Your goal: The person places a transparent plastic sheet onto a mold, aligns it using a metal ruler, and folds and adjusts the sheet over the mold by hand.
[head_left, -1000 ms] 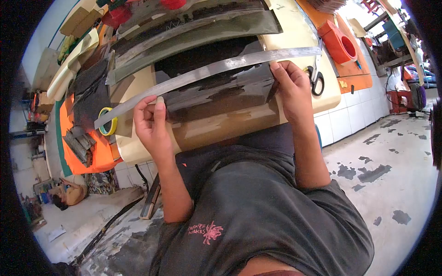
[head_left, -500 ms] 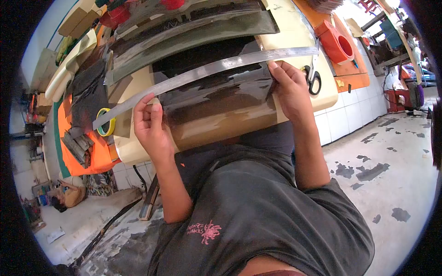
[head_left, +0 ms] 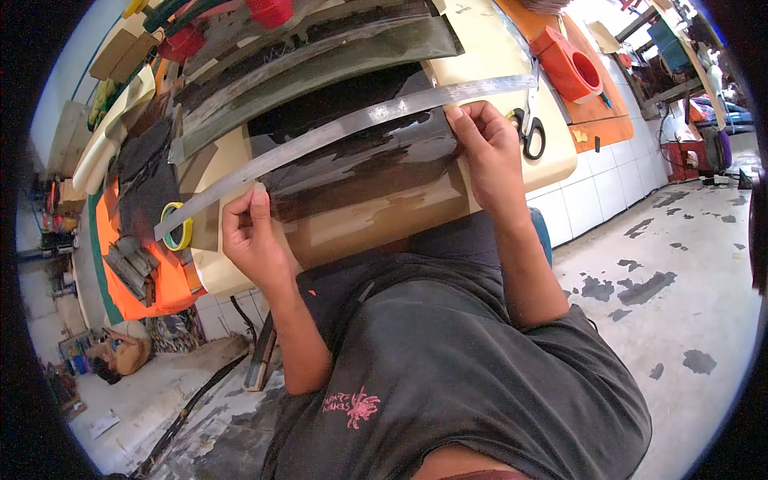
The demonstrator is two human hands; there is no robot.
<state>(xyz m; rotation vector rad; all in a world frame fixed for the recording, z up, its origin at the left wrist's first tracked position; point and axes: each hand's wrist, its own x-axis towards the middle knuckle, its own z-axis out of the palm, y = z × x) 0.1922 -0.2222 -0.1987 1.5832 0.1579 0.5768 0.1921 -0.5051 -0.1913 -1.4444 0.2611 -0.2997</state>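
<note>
- Clock directions are read from the middle of the dark tinted film sheet [head_left: 364, 168], twelve pointing away from the person; the sheet curves over the near edge of the cream-covered worktop [head_left: 552, 170].
- Left hand [head_left: 254, 232], at eight: thumb and fingertips pinch the sheet's left corner.
- Right hand [head_left: 486, 152], at three: thumb and forefinger pinch its right corner.
- Metal ruler [head_left: 352, 126], at twelve: slants along the sheet's far side, its left end over the yellow tape roll [head_left: 186, 234] between eight and nine.
- Black-handled scissors [head_left: 535, 142], at three: just beyond the right hand.
- Red-orange tape dispenser [head_left: 554, 54], at two.
</note>
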